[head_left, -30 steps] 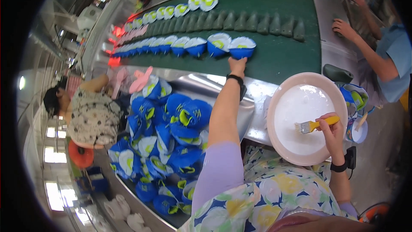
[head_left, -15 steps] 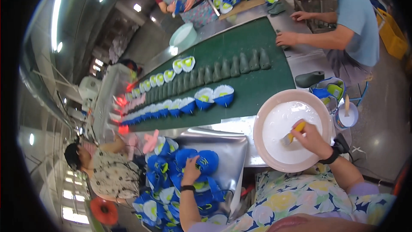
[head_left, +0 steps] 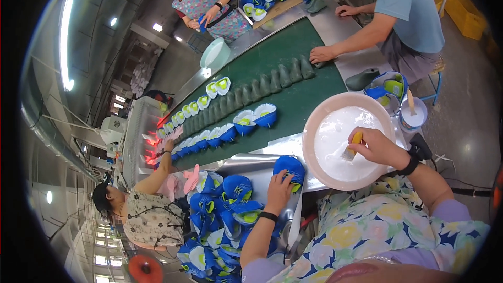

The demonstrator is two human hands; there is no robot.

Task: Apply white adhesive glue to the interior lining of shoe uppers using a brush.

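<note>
A blue shoe upper (head_left: 290, 166) with a lime-green inside is gripped in my left hand (head_left: 280, 188), beside the basin at the metal tray's edge. My right hand (head_left: 374, 145) is closed around the yellow handle of a brush (head_left: 357, 139). The bristles dip into white liquid (head_left: 335, 131) in a wide pinkish basin (head_left: 310, 141). Below and left of my left hand, a heap of blue and white shoe uppers (head_left: 209, 236) fills the metal tray (head_left: 246, 163).
Rows of dark shoe lasts (head_left: 264, 87) and shoe uppers (head_left: 245, 121) line a green conveyor belt (head_left: 293, 47). Right of the basin stands a small pail (head_left: 412, 116) with a stick. Co-workers sit or stand left, far and right; one's hand (head_left: 324, 54) touches a last.
My left hand has lifted a blue upper from the heap and brought it right, toward the basin. My right hand keeps the brush in the liquid. The right co-worker's hand now reaches the belt.
</note>
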